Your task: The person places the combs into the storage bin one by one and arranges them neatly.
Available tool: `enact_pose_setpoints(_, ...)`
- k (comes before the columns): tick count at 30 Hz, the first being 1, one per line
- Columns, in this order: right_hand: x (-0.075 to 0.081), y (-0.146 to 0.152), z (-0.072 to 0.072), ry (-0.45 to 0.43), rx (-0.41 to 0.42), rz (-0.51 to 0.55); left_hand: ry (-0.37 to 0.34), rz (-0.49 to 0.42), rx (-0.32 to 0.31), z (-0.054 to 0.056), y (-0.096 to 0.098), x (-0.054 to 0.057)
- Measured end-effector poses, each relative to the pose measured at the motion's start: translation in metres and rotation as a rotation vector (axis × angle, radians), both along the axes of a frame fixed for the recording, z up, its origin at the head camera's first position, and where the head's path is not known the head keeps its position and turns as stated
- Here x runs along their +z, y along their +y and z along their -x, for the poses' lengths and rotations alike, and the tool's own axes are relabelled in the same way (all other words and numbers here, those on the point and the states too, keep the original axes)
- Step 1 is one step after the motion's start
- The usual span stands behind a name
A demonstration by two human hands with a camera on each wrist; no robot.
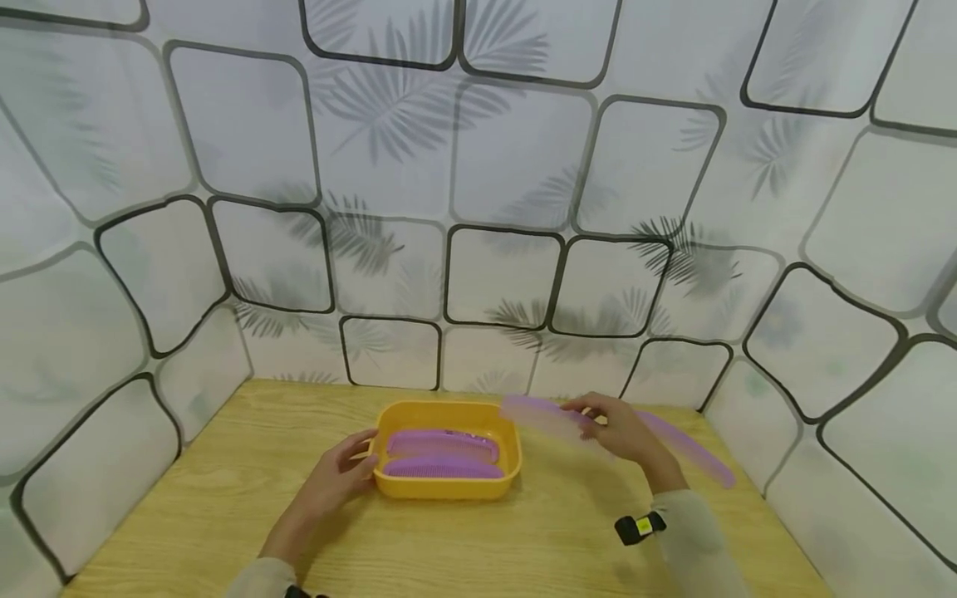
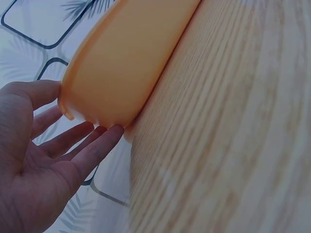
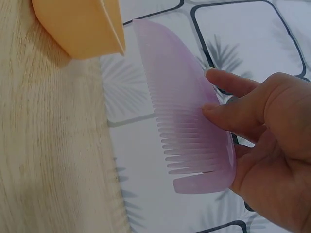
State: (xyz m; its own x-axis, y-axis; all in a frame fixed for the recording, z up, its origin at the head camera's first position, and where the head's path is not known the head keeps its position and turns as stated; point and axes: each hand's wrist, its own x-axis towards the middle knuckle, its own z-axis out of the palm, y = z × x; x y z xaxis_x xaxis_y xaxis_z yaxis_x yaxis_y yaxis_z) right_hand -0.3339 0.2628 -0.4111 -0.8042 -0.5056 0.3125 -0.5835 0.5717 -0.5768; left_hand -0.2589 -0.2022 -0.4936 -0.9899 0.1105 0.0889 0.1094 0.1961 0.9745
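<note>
A pale purple comb (image 3: 180, 97) hangs above the table to the right of the yellow basin (image 1: 449, 490). My right hand (image 1: 616, 428) pinches it by its spine between thumb and fingers, its teeth facing away from the palm in the right wrist view. My left hand (image 1: 340, 477) rests its fingertips on the basin's left end, palm apart from the wall, as the left wrist view shows. Inside the basin lie two purple combs side by side, a far comb (image 1: 444, 446) with a decorated spine and a near comb (image 1: 441, 468).
Another purple comb (image 1: 688, 448) lies on the wooden table (image 1: 449, 548) at the right, beyond my right forearm. Patterned white cloth walls (image 1: 504, 274) stand behind the table and at both sides. A black strap with a yellow mark (image 1: 643, 526) sits at my right wrist.
</note>
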Motion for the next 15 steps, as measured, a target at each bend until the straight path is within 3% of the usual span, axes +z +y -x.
enact_pose_setpoints(15, 0.003, -0.030, 0.011, 0.017, 0.047, -0.015, 0.008, 0.006, -0.009, -0.001, 0.001, 0.002)
